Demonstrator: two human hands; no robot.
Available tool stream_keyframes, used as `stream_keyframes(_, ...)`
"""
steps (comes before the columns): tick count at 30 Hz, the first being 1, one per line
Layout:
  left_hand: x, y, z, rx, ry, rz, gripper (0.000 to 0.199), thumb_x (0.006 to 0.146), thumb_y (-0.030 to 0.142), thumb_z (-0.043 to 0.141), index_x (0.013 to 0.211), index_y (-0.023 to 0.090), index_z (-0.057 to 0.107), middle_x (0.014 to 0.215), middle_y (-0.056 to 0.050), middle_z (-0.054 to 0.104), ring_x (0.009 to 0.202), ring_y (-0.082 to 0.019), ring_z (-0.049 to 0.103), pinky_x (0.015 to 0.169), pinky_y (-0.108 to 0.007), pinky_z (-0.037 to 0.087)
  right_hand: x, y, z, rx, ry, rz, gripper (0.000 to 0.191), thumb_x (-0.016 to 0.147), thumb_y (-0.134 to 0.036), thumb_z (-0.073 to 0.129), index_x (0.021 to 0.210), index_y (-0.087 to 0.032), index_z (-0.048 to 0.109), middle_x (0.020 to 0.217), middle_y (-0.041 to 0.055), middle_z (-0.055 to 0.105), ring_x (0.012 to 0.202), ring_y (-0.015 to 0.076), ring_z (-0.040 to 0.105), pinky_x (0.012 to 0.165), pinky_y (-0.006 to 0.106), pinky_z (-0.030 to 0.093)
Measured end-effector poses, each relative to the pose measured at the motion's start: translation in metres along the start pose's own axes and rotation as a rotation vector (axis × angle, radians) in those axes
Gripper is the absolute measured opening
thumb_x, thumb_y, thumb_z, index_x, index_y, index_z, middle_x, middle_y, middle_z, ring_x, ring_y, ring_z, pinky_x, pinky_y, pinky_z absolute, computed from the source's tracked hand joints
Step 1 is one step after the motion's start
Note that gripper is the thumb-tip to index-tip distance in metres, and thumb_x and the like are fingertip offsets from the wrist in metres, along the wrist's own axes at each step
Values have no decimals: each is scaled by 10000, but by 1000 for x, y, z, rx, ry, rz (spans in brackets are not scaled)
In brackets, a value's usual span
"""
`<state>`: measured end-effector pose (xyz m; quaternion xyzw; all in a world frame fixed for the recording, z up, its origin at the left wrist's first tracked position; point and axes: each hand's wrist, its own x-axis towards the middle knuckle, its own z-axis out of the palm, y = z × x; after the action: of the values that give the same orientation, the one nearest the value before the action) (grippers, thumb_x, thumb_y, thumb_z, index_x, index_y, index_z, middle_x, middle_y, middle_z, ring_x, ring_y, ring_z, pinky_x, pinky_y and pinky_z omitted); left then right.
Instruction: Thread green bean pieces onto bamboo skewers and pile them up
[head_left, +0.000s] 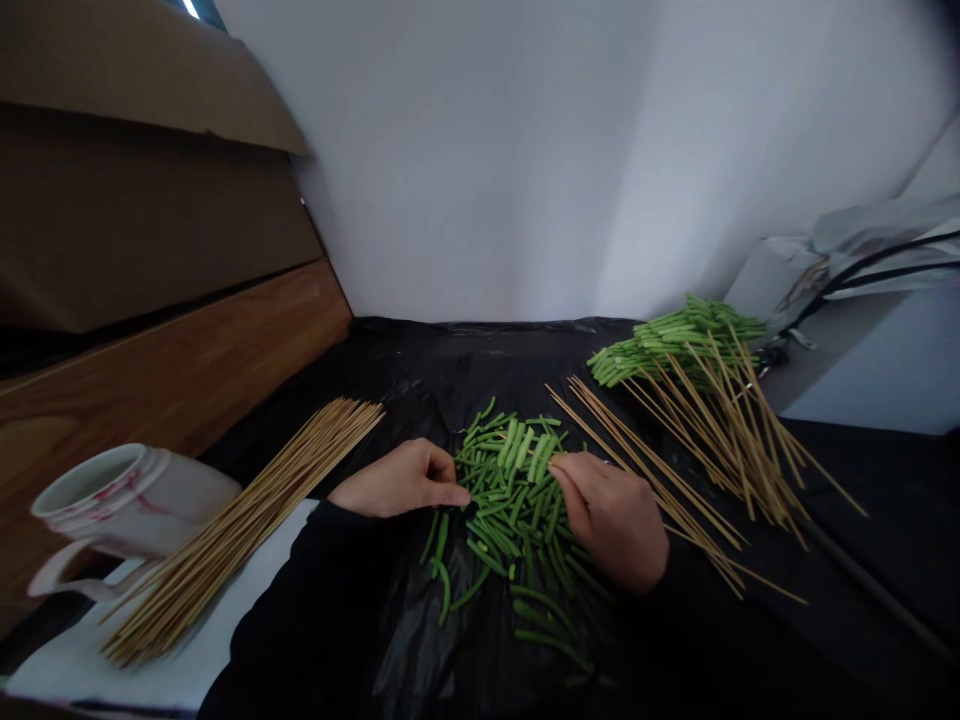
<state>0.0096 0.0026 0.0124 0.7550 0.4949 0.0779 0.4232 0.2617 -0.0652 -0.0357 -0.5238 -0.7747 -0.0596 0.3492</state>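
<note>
A loose pile of cut green bean pieces (499,540) lies between my hands on black plastic sheeting. My right hand (611,510) is closed at the pile's right side, pinching a thin bamboo skewer whose shaft is mostly hidden. Several bean pieces (517,445) sit side by side across that skewer, just above the pile. My left hand (409,480) is at the pile's left edge, thumb and forefinger pressed together. Whatever those fingertips hold, if anything, is too small to make out.
A bundle of bamboo skewers (247,525) lies at left beside a tipped white mug (172,500) on white paper (217,640). Loose skewers (720,440) lie at right, partly over filled green skewers (675,335). A cardboard box (150,210) and white wall (480,160) stand behind.
</note>
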Motion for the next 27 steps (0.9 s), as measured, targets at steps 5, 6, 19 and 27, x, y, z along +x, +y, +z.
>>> stream_keyframes(5, -4, -2, 0, 322, 43, -104, 322, 494, 490, 782, 530, 205, 637, 496, 19, 571, 494, -130, 479, 474, -243, 237, 1, 0, 1, -10, -3, -4, 275, 949, -203, 373, 884, -173, 638, 791, 37, 658, 747, 133, 612, 677, 246, 381)
stream_keyframes(6, -3, -1, 2, 350, 31, -104, 323, 480, 489, 787, 541, 210, 635, 515, 19, 585, 502, -135, 491, 475, -242, 238, 1, 0, 1, -14, -6, -2, 273, 948, -203, 375, 884, -173, 638, 788, 35, 657, 741, 133, 611, 674, 247, 380)
stream_keyframes(19, -10, 8, 3, 80, -126, 70, 173, 647, 240, 630, 811, 186, 646, 647, 21, 624, 582, -133, 547, 523, -213, 362, 2, 1, 0, -27, -4, -1, 269, 944, -201, 374, 894, -180, 638, 793, 29, 663, 722, 124, 597, 663, 242, 367)
stream_keyframes(27, -1, 15, 1, -209, 271, 111, 308, 750, 354, 609, 976, 155, 674, 774, -34, 659, 676, -145, 562, 636, -248, 421, 3, 2, -3, -23, 29, 17, 287, 953, -221, 369, 894, -179, 647, 786, 41, 666, 760, 134, 616, 680, 232, 390)
